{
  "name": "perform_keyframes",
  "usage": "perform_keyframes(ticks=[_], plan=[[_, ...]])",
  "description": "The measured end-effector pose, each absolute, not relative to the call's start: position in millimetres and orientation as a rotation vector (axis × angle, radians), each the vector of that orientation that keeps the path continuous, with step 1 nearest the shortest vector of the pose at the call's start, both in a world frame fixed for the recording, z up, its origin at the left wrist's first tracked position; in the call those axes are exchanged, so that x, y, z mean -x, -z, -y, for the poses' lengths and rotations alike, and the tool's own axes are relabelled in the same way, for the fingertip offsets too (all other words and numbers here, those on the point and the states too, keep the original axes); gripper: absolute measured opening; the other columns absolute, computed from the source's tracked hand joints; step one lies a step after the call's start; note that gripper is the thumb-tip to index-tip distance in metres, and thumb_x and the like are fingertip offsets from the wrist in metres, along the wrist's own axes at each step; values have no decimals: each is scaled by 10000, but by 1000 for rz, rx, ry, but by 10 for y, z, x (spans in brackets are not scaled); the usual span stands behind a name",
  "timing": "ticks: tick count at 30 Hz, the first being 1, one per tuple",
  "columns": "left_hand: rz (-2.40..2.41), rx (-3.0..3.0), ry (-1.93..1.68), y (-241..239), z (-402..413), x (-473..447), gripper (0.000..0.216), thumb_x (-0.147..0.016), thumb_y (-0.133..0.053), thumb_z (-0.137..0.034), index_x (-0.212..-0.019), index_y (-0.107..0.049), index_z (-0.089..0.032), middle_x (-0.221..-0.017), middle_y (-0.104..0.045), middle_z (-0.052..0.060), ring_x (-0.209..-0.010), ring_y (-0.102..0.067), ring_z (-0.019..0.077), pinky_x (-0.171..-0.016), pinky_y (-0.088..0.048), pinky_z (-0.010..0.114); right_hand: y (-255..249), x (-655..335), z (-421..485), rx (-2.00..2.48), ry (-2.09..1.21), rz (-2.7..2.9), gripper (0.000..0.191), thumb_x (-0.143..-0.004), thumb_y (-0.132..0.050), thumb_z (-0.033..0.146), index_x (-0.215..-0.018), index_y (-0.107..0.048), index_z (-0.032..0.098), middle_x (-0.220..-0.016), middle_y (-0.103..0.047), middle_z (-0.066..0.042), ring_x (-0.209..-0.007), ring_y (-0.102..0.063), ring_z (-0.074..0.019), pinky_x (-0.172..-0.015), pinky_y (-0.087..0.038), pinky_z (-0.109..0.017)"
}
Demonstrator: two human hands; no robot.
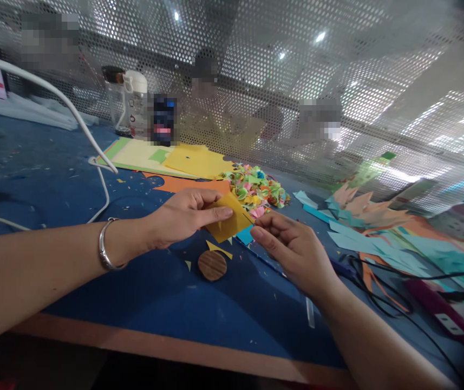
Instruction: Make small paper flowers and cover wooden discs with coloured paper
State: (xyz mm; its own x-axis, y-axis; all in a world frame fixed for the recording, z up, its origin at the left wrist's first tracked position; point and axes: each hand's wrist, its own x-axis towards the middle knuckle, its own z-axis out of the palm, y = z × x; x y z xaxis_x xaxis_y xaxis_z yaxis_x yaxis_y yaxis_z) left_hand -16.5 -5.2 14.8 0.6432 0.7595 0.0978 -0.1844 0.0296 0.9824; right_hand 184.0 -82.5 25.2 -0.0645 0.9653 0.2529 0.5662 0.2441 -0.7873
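My left hand [191, 214] pinches a small piece of yellow paper [226, 225] between thumb and fingers, held above the table. My right hand [286, 244] is closed at the paper's right corner, thumb against forefinger. A thin dark line [248, 218] shows on the paper by those fingertips; whether it is a fine tool tip or a slit, I cannot tell. Below the paper lies a round brown wooden disc [212, 265], with a yellow paper scrap [219, 249] just beyond it. A piece of blue paper [244, 234] is partly hidden behind the yellow piece.
Beyond my hands lie a heap of colourful paper bits [258, 187], orange paper [191, 185] and yellow sheets [197, 161]. Bottles [137, 105] stand before a perforated metal screen [248, 65]. Teal paper pieces [394, 252], black cables [378, 292] and a purple power strip [438, 309] are at right.
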Motion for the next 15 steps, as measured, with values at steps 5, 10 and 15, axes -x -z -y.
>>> perform_keyframes(ticks=[5, 10, 15], plan=[[-548, -1362, -754, -173, 75, 169, 117, -812, -717, -238, -863, -730, -134, -864, -733, 45, -782, -650, 123, -777, -509, 255, -255, -1834, 828, 1412, -645, 1724, 321, -847, -642, 514, -751, -582, 214, -547, -399, 57, -474, -337, -90, -439, -269, -240], [-584, -1389, -667, -199, 100, 180, 105, -785, -737, -185, -877, -744, -136, -851, -745, 43, -766, -671, 128, -746, -517, 246, -234, -1845, 826, 1402, -698, 1697, 350, -846, -648, 548, -773, -576, 213, -549, -362, 65, -468, -303, -87, -421, -229, -241], [-625, -1278, -766, -197, 123, 164, 133, -743, -771, -166, -817, -665, -137, -787, -726, 21, -728, -674, 132, -727, -525, 269, -196, -1871, 808, 1385, -737, 1635, 367, -851, -640, 568, -796, -573, 212, -578, -367, 59, -478, -293, -87, -419, -209, -242]])
